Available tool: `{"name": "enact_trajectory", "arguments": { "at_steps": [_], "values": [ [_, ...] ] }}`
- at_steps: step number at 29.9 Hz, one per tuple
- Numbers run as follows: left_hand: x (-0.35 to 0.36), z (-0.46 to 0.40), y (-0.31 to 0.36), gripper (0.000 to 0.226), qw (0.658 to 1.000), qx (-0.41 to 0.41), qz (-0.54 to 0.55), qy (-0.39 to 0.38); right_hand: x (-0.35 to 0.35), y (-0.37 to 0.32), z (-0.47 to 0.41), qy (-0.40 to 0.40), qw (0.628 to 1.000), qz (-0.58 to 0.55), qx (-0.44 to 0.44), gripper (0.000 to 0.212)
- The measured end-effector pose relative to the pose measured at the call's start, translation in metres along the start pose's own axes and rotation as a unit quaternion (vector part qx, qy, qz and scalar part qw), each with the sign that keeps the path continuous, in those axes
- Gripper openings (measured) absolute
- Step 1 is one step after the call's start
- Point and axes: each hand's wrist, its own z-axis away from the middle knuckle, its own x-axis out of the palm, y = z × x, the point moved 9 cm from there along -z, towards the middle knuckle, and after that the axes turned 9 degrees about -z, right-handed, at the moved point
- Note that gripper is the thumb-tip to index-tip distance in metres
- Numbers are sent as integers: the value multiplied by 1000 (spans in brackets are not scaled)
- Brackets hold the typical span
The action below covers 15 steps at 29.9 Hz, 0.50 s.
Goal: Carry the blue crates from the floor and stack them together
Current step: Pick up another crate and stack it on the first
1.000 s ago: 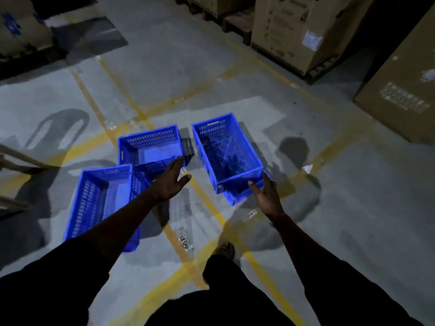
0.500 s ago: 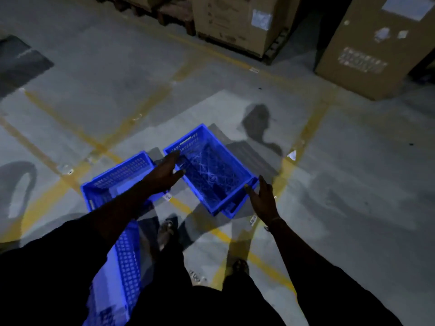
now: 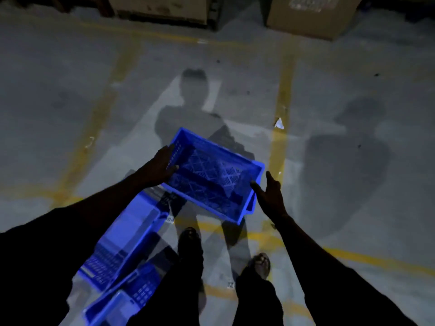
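Dim warehouse floor, grey concrete crossed with worn yellow lines.

The concrete floor (image 3: pixel 70 78) fills nearly the whole view, scuffed and blotched, under low bluish light. Two faded yellow lines (image 3: pixel 283 95) run away towards the far edge, one on the left slanting, one on the right almost straight, and another yellow line crosses the near part of the floor. A small white scrap of paper (image 3: pixel 279 123) lies right beside the right-hand line. Soft shadows (image 3: pixel 348 175) spread over the concrete in the middle and to the right. Along the far edge sit a cardboard box (image 3: pixel 310 15) at the right and a wooden pallet load (image 3: pixel 162 8) at the left, both cut off by the frame.
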Motion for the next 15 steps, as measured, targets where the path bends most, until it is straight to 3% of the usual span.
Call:
{"name": "enact_trajectory", "arguments": {
  "at_steps": [8, 15],
  "values": [
    [84, -119, -94, 83, 998, 17, -62, -18, 72, 107, -97, 62, 995, 50, 54, 85],
    [141, -194, -185, 97, 995, -84, -53, 10, 113, 182, -158, 83, 986, 103, 102, 95]
  ]
}}
